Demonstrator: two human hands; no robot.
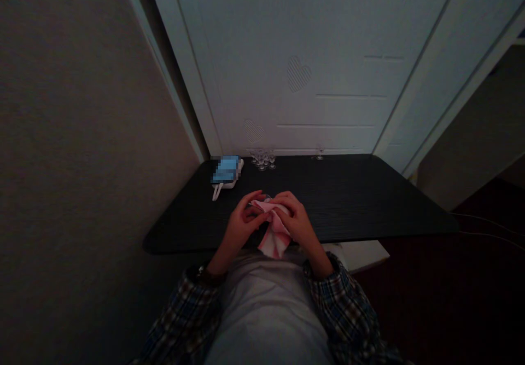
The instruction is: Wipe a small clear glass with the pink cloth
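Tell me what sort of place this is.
Probably a room in a home: a dark table stands against a white panelled door with heart cut-outs, small clear glasses at its back edge.

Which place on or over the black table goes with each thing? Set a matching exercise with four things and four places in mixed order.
Things:
1. pink and white cloth
2. cluster of small clear glasses
3. single small glass
4. white device with a cord

Places:
A. back edge, right of the cluster
B. back left corner area
C. between the left hand and right hand, at the near edge
D. back edge, near the middle

Pairs: 1-C, 2-D, 3-A, 4-B
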